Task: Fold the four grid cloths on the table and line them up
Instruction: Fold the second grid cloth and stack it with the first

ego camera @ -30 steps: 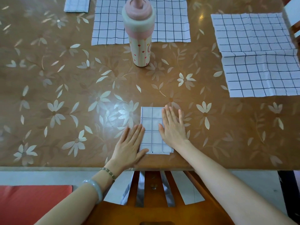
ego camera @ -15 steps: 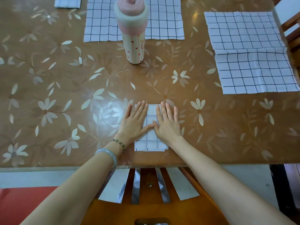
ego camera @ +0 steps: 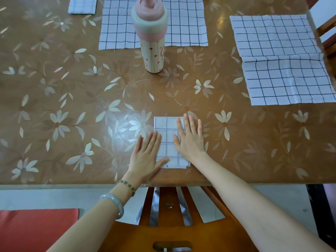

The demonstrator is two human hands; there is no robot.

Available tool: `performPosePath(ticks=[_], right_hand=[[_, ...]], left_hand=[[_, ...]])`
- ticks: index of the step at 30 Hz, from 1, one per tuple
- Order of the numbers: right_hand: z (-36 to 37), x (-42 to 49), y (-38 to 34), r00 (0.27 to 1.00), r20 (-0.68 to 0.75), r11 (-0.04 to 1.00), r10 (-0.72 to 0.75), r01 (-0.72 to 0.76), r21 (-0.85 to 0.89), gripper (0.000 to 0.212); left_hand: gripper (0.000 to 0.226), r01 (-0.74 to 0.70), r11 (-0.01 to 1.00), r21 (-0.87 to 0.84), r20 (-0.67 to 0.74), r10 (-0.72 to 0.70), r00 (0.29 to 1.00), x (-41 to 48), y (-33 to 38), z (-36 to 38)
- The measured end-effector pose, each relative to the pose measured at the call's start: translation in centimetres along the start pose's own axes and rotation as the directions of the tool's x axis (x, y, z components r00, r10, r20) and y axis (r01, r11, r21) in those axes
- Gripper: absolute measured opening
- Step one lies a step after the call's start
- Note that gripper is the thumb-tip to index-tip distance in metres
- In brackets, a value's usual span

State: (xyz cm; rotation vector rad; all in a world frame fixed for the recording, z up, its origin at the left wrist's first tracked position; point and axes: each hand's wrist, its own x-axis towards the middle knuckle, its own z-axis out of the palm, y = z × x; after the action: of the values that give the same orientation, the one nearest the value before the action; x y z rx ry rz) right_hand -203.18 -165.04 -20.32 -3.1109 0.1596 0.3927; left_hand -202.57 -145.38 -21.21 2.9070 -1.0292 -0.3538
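Both the left hand (ego camera: 146, 157) and the right hand (ego camera: 190, 139) lay flat with straight fingers on the small folded cloth (ego camera: 167, 140) near the table (ego camera: 72, 106) edge.

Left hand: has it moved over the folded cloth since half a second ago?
Yes. The left hand has slid back toward the table's near edge; its fingertips, earlier near the folded cloth's far edge, now stop short of it.

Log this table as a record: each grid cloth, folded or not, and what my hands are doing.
near cloth: folded, under both hands
left hand: flat, pressing its left side
right hand: flat, pressing its right side
far-left cloth: folded, untouched
far-centre cloth: open, behind the bottle
right cloth: open, creased
unfolded: two
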Motion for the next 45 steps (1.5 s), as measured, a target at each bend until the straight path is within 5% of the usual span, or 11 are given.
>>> performPosePath(ticks=[6, 12, 19, 24, 28, 31, 36, 41, 45], right_hand=[[-1.0, -0.1, 0.3, 0.997, 0.067, 0.984, 0.032, -0.043, 0.171, 0.067], [-1.7, -3.1, 0.2, 0.957, -0.213, 0.922, 0.195, -0.104, 0.374, 0.043], [-0.6, -4.2, -0.1, 0.947, -0.208, 0.909, 0.247, -0.152, 0.388, 0.040], [-0.5, -4.2, 0.1, 0.942, -0.213, 0.904, 0.258, -0.158, 0.398, 0.040], [-1.2, -4.0, 0.7, 0.962, -0.139, 0.890, 0.234, -0.154, 0.429, 0.043], [-2.7, -3.1, 1.5, 0.978, -0.031, 0.833, 0.207, -0.159, 0.530, 0.057], [-8.5, -1.1, 3.9, 0.976, 0.150, 0.455, 0.155, -0.206, 0.866, 0.076], [-13.1, -0.5, 5.8, 0.891, 0.389, 0.470, -0.232, -0.247, 0.847, 0.042], [-13.8, -0.6, 5.8, 0.896, 0.386, 0.434, -0.222, -0.264, 0.862, 0.021]], left_hand=[[0.090, 0.194, 0.980, -0.052, -0.030, -0.196, 0.980, -0.9, -0.5, -1.5], [0.068, 0.391, 0.882, -0.265, -0.134, -0.435, 0.891, 1.7, 1.8, -3.9], [0.052, 0.501, 0.709, -0.497, -0.008, -0.581, 0.814, 4.3, 4.5, -4.7], [0.029, 0.579, 0.467, -0.668, 0.170, -0.662, 0.730, 4.9, 4.6, -5.4], [0.017, 0.533, 0.477, -0.699, 0.216, -0.570, 0.793, 4.6, 4.3, -6.1], [0.020, 0.423, 0.382, -0.822, 0.229, -0.458, 0.859, 4.1, 3.8, -7.1], [0.017, 0.380, 0.289, -0.879, 0.331, -0.205, 0.921, 2.9, 1.2, -8.7], [0.024, 0.330, 0.285, -0.900, 0.334, -0.037, 0.942, 1.5, 0.2, -12.3], [0.024, 0.355, 0.271, -0.895, 0.373, 0.017, 0.928, 0.7, 0.0, -14.7]])
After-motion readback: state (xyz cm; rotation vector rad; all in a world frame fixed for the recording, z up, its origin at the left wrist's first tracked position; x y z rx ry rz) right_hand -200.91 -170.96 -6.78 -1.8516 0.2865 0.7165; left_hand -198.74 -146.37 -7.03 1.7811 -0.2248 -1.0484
